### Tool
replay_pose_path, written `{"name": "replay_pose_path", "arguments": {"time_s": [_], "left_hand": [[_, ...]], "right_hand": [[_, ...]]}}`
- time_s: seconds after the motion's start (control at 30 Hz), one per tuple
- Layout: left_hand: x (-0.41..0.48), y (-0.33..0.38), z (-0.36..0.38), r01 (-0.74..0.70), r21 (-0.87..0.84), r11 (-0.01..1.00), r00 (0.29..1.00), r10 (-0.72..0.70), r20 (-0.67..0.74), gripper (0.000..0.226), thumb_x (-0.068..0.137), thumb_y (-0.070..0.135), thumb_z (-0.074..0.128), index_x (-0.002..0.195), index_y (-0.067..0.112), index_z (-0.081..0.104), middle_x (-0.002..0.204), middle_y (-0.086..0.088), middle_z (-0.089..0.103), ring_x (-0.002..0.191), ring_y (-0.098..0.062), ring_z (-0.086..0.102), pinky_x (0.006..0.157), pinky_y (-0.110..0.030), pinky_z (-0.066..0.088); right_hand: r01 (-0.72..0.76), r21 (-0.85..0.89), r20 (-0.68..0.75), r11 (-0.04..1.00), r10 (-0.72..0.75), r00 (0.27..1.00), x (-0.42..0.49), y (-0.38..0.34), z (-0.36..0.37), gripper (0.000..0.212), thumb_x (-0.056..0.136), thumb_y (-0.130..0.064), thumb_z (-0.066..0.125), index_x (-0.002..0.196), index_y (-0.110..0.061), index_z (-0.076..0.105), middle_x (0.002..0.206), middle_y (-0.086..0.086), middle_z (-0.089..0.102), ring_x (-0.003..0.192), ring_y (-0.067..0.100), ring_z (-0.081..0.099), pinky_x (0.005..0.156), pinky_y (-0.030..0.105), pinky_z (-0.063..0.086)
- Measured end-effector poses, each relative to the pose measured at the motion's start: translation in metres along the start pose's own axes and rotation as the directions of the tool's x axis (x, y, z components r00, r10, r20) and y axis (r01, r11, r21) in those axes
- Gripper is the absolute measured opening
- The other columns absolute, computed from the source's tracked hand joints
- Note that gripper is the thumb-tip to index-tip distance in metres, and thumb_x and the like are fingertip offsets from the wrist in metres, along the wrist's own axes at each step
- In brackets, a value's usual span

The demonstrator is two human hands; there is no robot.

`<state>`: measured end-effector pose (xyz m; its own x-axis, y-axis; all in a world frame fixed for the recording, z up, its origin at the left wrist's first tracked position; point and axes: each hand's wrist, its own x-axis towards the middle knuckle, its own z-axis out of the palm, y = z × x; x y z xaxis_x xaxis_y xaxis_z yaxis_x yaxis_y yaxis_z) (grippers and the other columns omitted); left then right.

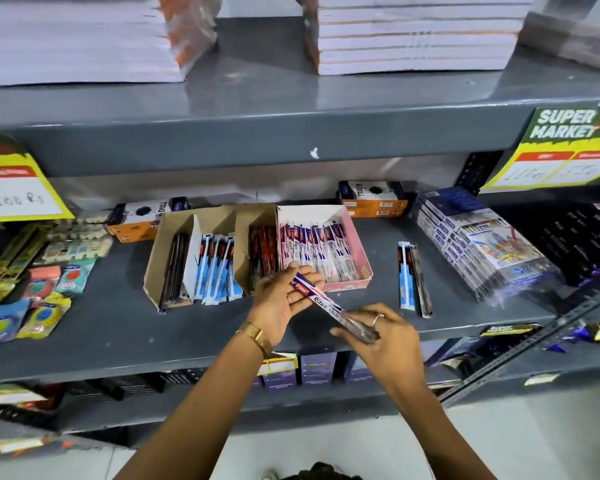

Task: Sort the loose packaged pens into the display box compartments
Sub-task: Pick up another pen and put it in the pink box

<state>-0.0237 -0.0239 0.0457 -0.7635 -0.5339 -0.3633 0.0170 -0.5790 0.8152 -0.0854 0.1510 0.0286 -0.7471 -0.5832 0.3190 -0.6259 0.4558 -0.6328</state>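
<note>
A white and purple packaged pen slants between both hands in front of the boxes. My left hand grips its upper end, and my right hand pinches its lower end together with a dark packaged pen. Behind them the brown display box holds dark pens, blue and white pens and red pens in separate compartments. The pink box beside it holds several white and purple pens. Two loose packaged pens lie on the shelf to the right.
Orange and black boxes stand at the shelf's back. A wrapped stack of packs lies at the right, small packets at the left. An upper shelf overhangs, with price tags on its edge.
</note>
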Motion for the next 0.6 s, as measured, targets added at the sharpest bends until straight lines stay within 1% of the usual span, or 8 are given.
{"name": "replay_pose_path", "arguments": {"time_s": [0.07,0.13,0.17,0.23,0.3,0.4,0.5,0.6], "left_hand": [[0.0,0.002,-0.003,0.018,0.037,0.999,1.0,-0.019,0.02,0.03,0.097,0.024,0.048,0.105,0.0,0.065,0.105,-0.02,0.07,0.087,-0.022,0.071,0.075,-0.035,0.058],[0.001,0.005,-0.004,0.041,0.063,0.997,0.998,-0.044,0.053,0.031,0.098,0.022,0.048,0.106,-0.003,0.064,0.107,-0.022,0.07,0.088,-0.025,0.071,0.071,-0.033,0.06],[0.001,0.006,-0.004,0.053,0.079,0.995,0.995,-0.059,0.076,0.031,0.098,0.022,0.048,0.106,-0.004,0.064,0.107,-0.022,0.07,0.089,-0.026,0.071,0.071,-0.033,0.06],[0.001,0.009,-0.003,0.073,0.132,0.988,0.987,-0.091,0.132,0.032,0.097,0.023,0.049,0.107,-0.004,0.064,0.106,-0.021,0.07,0.09,-0.028,0.071,0.071,-0.033,0.06],[0.001,0.011,-0.002,0.084,0.187,0.979,0.978,-0.117,0.174,0.033,0.097,0.023,0.049,0.108,-0.004,0.064,0.105,-0.021,0.07,0.091,-0.028,0.071,0.07,-0.032,0.06],[0.003,0.012,0.004,0.091,0.209,0.974,0.972,-0.132,0.193,0.032,0.096,0.024,0.05,0.108,-0.003,0.064,0.107,-0.022,0.069,0.093,-0.029,0.07,0.075,-0.035,0.06],[0.005,0.012,0.01,0.049,0.187,0.981,0.987,-0.076,0.142,0.032,0.095,0.03,0.052,0.108,0.003,0.064,0.108,-0.02,0.07,0.094,-0.028,0.069,0.081,-0.04,0.056],[0.005,0.006,0.012,-0.044,0.188,0.981,0.998,0.036,0.048,0.029,0.093,0.04,0.051,0.1,0.015,0.065,0.098,-0.008,0.07,0.087,-0.021,0.069,0.072,-0.032,0.058]], "right_hand": [[-0.156,0.297,0.082,0.942,0.137,0.987,-0.005,-0.003,-0.002,0.028,0.066,-0.05,0.074,0.084,-0.028,0.079,0.085,-0.013,0.072,0.072,0.002,0.068,0.069,0.012,0.055],[-0.26,0.482,0.179,0.837,0.197,0.964,-0.007,-0.003,-0.003,0.01,0.071,-0.033,0.077,0.081,-0.034,0.078,0.079,-0.013,0.077,0.07,0.003,0.07,0.067,0.017,0.058],[-0.297,0.519,0.238,0.801,0.198,0.951,-0.008,-0.002,-0.004,0.015,0.074,-0.021,0.078,0.081,-0.034,0.077,0.076,-0.015,0.078,0.069,0.004,0.07,0.065,0.018,0.059],[-0.364,0.537,0.337,0.761,0.202,0.92,-0.009,0.002,-0.008,0.025,0.074,-0.004,0.077,0.081,-0.027,0.078,0.072,-0.015,0.078,0.072,0.007,0.073,0.064,0.015,0.057],[-0.42,0.507,0.404,0.753,0.223,0.887,-0.006,0.004,-0.012,0.023,0.071,0.003,0.078,0.08,-0.018,0.079,0.07,-0.013,0.078,0.072,0.007,0.074,0.062,0.013,0.057],[-0.497,0.495,0.474,0.713,0.258,0.842,0.0,0.003,-0.015,0.019,0.069,0.011,0.076,0.079,-0.005,0.077,0.061,-0.01,0.076,0.061,0.003,0.073,0.054,0.011,0.055],[-0.509,0.526,0.467,0.681,0.27,0.842,0.011,0.002,-0.019,0.02,0.067,0.017,0.075,0.08,0.003,0.074,0.055,-0.006,0.075,0.052,0.003,0.07,0.05,0.011,0.054],[-0.474,0.554,0.418,0.684,0.264,0.869,0.031,-0.002,-0.025,0.024,0.064,0.018,0.076,0.082,0.003,0.072,0.058,-0.006,0.075,0.054,0.003,0.071,0.051,0.012,0.055]]}}
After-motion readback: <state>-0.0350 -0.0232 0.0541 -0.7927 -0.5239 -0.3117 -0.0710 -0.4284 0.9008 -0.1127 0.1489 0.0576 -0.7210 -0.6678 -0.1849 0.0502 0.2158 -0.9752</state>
